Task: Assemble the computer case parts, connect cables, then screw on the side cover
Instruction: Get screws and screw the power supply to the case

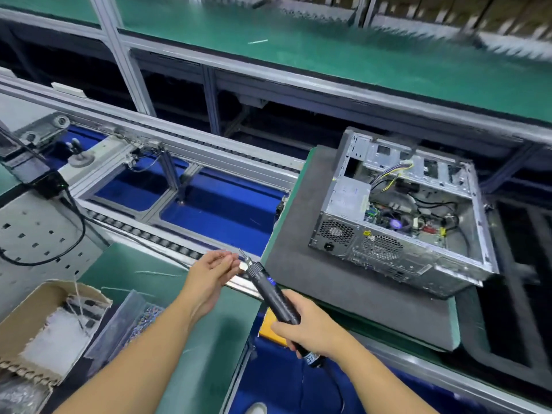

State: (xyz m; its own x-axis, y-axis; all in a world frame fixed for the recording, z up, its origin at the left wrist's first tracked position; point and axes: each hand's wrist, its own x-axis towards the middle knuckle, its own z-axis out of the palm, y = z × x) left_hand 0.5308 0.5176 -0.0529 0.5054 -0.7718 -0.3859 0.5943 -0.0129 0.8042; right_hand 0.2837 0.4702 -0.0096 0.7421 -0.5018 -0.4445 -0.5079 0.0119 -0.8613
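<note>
We see one long conveyor [167, 234] of grey aluminium rails and small black rollers running beyond both hands, with blue panels under it. Ahead and to the right of the right hand [310, 327] lies one grey foam pad [298, 234], flat and matte, and on it one computer case [400, 222], well apart from either hand. The case is a bare sheet-metal box, side cover off, open upward, with loose black, yellow and red cables inside and two round perforated grilles on the face nearest us. Left of the left hand [209, 276] sits one brown corrugated cardboard box [18, 318], and between box and forearm one clear plastic tray [119, 324] of small glinting parts, too blurred to count. Our right hand wraps around the rear of one black, cylindrical electric screwdriver [270, 288], which slants up and away. Our left hand has its fingers straight and close together at the tool's thin metal bit [243, 255]; we cannot tell whether they touch it.
</note>
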